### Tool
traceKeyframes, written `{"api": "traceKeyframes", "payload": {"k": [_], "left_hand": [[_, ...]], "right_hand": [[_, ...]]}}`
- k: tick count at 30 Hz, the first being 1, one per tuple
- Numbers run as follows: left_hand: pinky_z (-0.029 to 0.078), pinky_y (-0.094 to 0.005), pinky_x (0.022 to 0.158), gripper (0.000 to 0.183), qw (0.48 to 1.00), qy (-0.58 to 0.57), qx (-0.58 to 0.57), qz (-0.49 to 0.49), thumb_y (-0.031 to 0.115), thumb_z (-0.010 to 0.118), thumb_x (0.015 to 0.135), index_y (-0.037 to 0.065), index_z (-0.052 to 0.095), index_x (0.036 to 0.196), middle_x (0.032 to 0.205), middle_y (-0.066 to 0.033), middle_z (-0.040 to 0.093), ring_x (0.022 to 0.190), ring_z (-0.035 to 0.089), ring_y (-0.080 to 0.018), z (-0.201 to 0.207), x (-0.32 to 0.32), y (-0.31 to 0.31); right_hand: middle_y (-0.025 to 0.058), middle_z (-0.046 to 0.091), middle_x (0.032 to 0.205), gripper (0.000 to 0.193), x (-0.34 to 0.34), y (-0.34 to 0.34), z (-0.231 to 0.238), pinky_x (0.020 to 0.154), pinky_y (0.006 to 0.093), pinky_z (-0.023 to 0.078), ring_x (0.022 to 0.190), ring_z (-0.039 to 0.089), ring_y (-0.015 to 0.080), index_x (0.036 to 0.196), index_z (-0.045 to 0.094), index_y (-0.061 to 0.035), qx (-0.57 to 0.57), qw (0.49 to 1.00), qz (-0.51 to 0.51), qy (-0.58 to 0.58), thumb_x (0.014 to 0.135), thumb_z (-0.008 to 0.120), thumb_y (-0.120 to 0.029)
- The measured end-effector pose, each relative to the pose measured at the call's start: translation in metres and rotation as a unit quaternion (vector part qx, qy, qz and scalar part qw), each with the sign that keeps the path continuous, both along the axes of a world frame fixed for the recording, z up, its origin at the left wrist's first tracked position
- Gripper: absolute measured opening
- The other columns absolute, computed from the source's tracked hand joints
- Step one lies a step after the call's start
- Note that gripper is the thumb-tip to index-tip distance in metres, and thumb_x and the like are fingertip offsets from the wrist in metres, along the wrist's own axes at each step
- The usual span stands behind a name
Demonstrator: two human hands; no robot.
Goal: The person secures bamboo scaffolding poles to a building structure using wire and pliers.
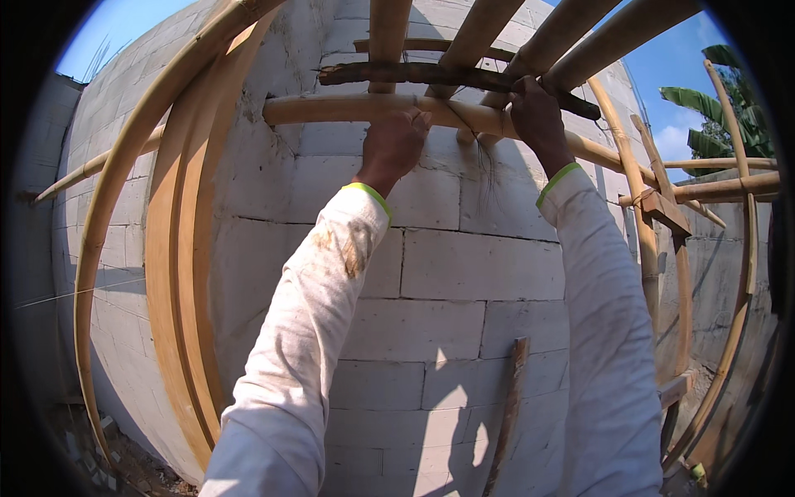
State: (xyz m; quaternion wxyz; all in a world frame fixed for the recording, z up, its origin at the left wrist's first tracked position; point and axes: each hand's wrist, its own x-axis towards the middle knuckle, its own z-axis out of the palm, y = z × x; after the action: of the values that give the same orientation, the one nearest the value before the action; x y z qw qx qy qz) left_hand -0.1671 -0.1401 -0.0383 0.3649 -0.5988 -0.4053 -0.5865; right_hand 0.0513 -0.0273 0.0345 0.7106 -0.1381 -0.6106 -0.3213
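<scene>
Both my arms reach up in white sleeves with green cuffs. A thick bamboo pole (pixel 323 109) runs crosswise before a block wall. My left hand (pixel 392 147) is closed against this pole; whatever its fingers hold is hidden. Farther right, my right hand (pixel 537 118) has its fingers curled over a dark, rough wooden stick (pixel 397 74), at the point where the stick passes above the pole. Several bamboo poles (pixel 464 45) extend overhead across the stick. Between my hands, thin dark wires (pixel 490 170) dangle from the crosswise pole.
A wooden frame post (pixel 178 248) and a curved bamboo pole (pixel 108 207) stand at the left. At the right are upright bamboo poles (pixel 646 240) with a wooden block (pixel 665 213). A wooden strip (pixel 507 414) leans against the block wall (pixel 480 265).
</scene>
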Motion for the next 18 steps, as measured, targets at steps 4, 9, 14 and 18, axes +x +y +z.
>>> {"api": "traceKeyframes", "payload": {"k": [4,9,14,18], "left_hand": [[0.048,-0.0470,0.081,0.037,0.999,0.006,0.022,0.024,0.037,0.049,0.097,0.006,0.069,0.096,0.095,-0.0202,0.067,0.090,0.063,-0.0394,0.000,-0.007,0.004],[0.049,-0.0468,0.080,0.036,0.997,-0.004,0.058,0.041,0.036,0.051,0.095,0.005,0.069,0.096,0.091,-0.0214,0.067,0.087,0.063,-0.0397,0.009,-0.022,0.017],[0.050,-0.0426,0.073,0.035,0.999,0.024,0.042,-0.023,0.032,0.053,0.094,0.003,0.071,0.088,0.081,-0.0201,0.068,0.078,0.065,-0.0358,0.030,-0.021,-0.024],[0.048,-0.0322,0.060,0.034,0.987,-0.040,-0.040,-0.151,0.030,0.056,0.094,-0.001,0.069,0.091,0.065,-0.0056,0.059,0.061,0.057,-0.0149,0.033,0.047,-0.067]], "right_hand": [[0.0218,0.067,0.091,0.023,0.001,-0.042,0.009,0.077,0.0468,0.051,0.090,0.065,0.0382,0.095,0.062,-0.0032,-0.036,0.998,-0.043,0.038,0.088,0.062,-0.025],[0.0212,0.068,0.097,0.027,0.004,-0.040,0.022,0.083,0.0480,0.052,0.096,0.066,0.0377,0.100,0.061,-0.0034,-0.076,0.995,-0.050,0.028,0.088,0.059,-0.027],[0.0201,0.067,0.100,0.025,-0.013,-0.042,-0.010,0.084,0.0476,0.052,0.097,0.065,0.0373,0.100,0.061,-0.0036,-0.128,0.987,-0.085,0.037,0.088,0.059,-0.026],[0.0258,0.065,0.098,0.031,-0.047,-0.014,-0.054,0.088,0.0504,0.049,0.099,0.062,0.0437,0.106,0.061,-0.0021,-0.116,0.991,0.012,0.059,0.091,0.054,-0.028]]}}
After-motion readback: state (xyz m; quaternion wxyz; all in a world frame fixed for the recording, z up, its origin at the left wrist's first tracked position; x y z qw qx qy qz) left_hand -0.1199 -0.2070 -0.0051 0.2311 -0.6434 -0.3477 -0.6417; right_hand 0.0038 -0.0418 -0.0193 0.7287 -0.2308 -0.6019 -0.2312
